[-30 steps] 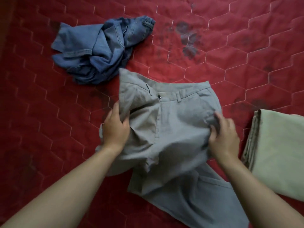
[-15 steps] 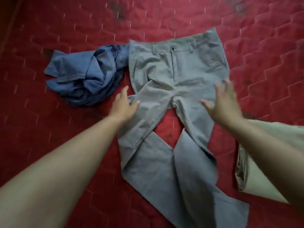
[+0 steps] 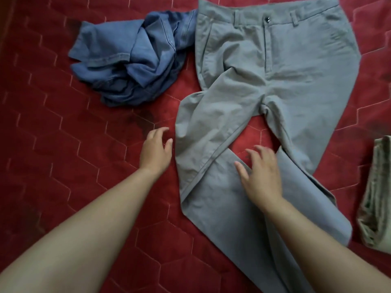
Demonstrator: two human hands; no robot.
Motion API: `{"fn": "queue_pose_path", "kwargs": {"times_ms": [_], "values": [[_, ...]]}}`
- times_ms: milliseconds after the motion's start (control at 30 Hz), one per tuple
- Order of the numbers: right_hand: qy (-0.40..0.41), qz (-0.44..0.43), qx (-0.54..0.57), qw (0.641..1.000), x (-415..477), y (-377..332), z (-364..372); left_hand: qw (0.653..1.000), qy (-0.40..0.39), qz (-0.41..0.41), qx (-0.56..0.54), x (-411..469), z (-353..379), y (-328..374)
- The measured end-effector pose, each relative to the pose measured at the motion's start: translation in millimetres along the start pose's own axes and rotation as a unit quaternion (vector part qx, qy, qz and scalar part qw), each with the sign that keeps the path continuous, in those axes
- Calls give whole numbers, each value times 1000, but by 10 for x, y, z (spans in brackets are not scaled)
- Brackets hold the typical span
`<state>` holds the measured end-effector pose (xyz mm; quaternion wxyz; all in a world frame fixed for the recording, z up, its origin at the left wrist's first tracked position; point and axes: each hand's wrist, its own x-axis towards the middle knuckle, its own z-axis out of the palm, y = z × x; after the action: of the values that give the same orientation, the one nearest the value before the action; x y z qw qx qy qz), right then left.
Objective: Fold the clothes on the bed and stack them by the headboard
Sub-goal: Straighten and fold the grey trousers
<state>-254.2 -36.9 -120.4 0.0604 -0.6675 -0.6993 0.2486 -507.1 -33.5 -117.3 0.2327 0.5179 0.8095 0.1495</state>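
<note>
Grey trousers (image 3: 275, 81) lie spread face-up on the red bed (image 3: 63, 155), soft and floppy, best gathered at waistband or leg hems; left hand (image 3: 155, 152) and right hand (image 3: 262, 176) hover relaxed, holding nothing.

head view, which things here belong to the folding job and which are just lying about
Job: grey trousers spread out; crumpled blue jeans; folded beige garment; left hand; right hand.
Not the job: red quilted bedcover, only the surface beneath.
</note>
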Motion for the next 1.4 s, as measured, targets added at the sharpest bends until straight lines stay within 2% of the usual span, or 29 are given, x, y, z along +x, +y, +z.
{"fn": "queue_pose_path", "kwargs": {"times_ms": [233, 333, 433, 500, 567, 667, 733, 833, 900, 933, 1000, 1067, 1133, 1200, 1267, 1333, 1400], "values": [[-38, 100, 160, 981, -258, -388, 459, 984, -28, -45, -169, 378, 360, 137], [-50, 134, 232, 962, -409, -561, 568, 974, 26, -62, -215, 186, 354, 216], [-60, 164, 318, 932, -532, -701, 540, 974, 98, -34, -202, -74, 152, 303], [-30, 194, 359, 913, -623, -727, 424, 975, 121, 4, -187, -223, -23, 381], [42, 221, 391, 893, -693, -697, 229, 974, 128, 48, -178, -316, -163, 452], [197, 232, 419, 855, -631, -470, -172, 971, 86, 92, -204, -373, -210, 536], [240, 244, 428, 837, -499, -240, -411, 974, 50, 79, -207, -383, -108, 552], [240, 252, 414, 841, -357, 117, -569, 979, -18, -19, -202, -371, 157, 550], [240, 241, 419, 842, -285, 299, -627, 962, -62, -62, -257, -387, 310, 636], [242, 234, 420, 843, -253, 373, -656, 950, -67, -56, -300, -421, 357, 704], [228, 228, 425, 846, -225, 487, -698, 924, -26, -28, -380, -499, 388, 865], [185, 225, 450, 844, -323, 492, -703, 896, 13, -20, -444, -619, 317, 992], [128, 219, 476, 842, -519, 426, -692, 877, 13, 4, -480, -794, 167, 1067], [101, 211, 479, 846, -704, 361, -719, 907, -9, 29, -419, -961, 24, 1105], [125, 206, 471, 849, -781, 336, -815, 948, -5, 63, -312, -1073, -90, 1128], [166, 185, 482, 840, -754, 329, -974, 950, 30, 88, -299, -1066, -243, 1202], [203, 155, 489, 834, -689, 335, -1110, 927, 82, 111, -348, -973, -402, 1325]]}}
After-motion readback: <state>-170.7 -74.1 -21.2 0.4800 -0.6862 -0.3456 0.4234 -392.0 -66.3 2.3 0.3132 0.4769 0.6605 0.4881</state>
